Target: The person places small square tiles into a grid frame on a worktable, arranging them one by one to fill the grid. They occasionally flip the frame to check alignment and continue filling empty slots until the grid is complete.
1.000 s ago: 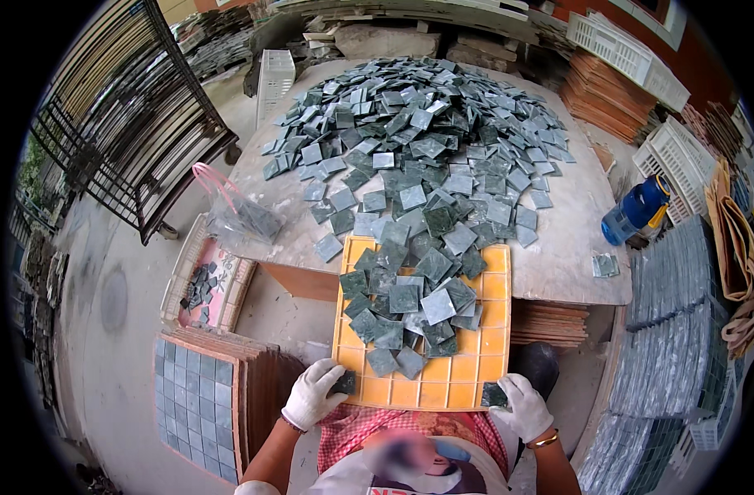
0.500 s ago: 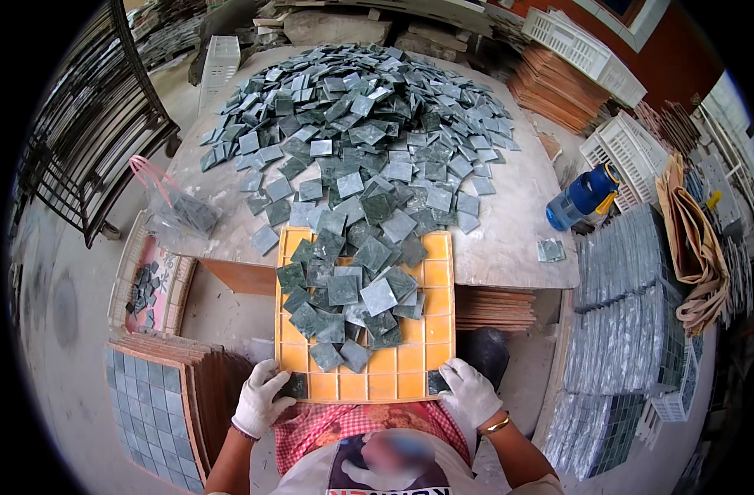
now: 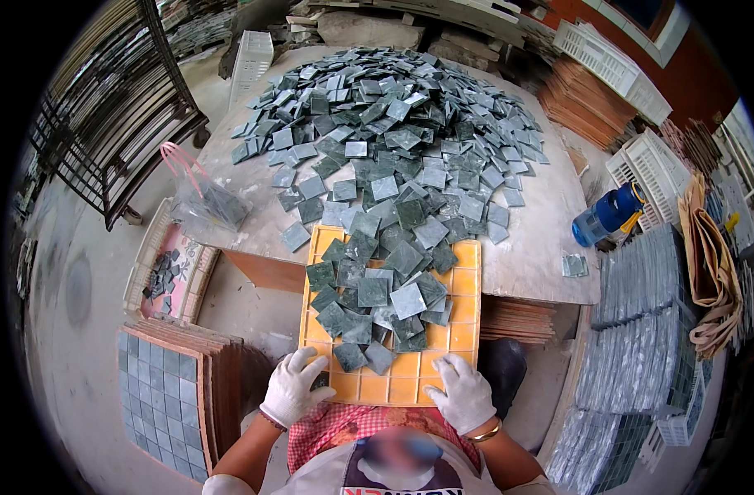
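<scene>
A shallow orange gridded tray (image 3: pixel 367 388) lies in front of me, its far edge against the tile heap on the table. Loose square green-grey stone tiles (image 3: pixel 373 292) are piled across its upper and middle cells. My left hand (image 3: pixel 291 394), in a white glove, rests at the tray's near left corner. Its thumb and fingers are apart around a dark tile (image 3: pixel 320 380) there. My right hand (image 3: pixel 465 398), also gloved, lies over the near right corner, fingers spread onto the grid and thumb by the near edge. The cell under that hand is hidden.
A big tile heap (image 3: pixel 393 103) covers the table (image 3: pixel 534 256). A blue bottle (image 3: pixel 606 216) and a single tile (image 3: pixel 574 265) are at its right. Stacked tile sheets (image 3: pixel 633 330) stand right, tile-covered boards (image 3: pixel 160 392) left. A clear bag (image 3: pixel 216 206) sits at the left edge.
The whole view has shifted, so the scene sits farther right. Both hands have moved slightly inward over the tray's near corners; the right one now covers the dark tile seen there before.
</scene>
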`<state>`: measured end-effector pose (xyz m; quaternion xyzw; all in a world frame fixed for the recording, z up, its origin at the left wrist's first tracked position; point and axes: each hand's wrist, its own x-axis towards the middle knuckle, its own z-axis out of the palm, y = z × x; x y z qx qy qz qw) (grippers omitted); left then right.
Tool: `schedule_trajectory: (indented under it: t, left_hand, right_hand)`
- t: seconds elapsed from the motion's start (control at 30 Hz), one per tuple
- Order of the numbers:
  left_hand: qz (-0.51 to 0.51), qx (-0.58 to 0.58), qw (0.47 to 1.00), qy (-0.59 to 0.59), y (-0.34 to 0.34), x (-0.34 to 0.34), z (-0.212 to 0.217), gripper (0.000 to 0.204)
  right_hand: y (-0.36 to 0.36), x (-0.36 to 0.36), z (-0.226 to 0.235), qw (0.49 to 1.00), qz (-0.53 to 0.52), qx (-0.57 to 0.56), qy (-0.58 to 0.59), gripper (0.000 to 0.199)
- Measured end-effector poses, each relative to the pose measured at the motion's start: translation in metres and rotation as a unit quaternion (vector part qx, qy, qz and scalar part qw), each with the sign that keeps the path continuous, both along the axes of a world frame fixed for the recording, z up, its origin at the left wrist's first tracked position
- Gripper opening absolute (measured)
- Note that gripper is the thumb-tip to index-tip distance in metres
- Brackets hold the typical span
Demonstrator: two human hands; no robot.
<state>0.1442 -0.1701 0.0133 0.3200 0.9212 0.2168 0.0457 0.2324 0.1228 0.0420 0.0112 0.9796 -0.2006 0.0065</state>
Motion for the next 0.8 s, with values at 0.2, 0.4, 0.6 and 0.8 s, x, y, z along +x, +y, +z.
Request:
schedule_trajectory:
  t: [0.2, 0.4, 0.6, 0.8]
  left_hand:
    - [0.121, 0.010, 0.993, 0.010, 0.063, -0.003, -0.020, 0.065]
    - [0.067, 0.161, 0.982, -0.076, 0.040, -0.017, -0.012, 0.036]
    - [0.133, 0.294, 0.876, -0.359, 0.016, -0.016, -0.018, 0.028]
    - [0.164, 0.288, 0.861, -0.386, 0.016, -0.009, -0.019, 0.025]
  right_hand:
    - [-0.050, -0.044, -0.034, 0.995, 0.078, 0.003, 0.064, 0.056]
    - [-0.055, -0.048, -0.044, 0.992, 0.086, 0.016, 0.088, 0.050]
    - [-0.030, -0.045, -0.052, 0.980, 0.073, -0.137, 0.127, 0.043]
    - [-0.064, -0.044, -0.035, 0.999, 0.027, 0.008, -0.018, 0.069]
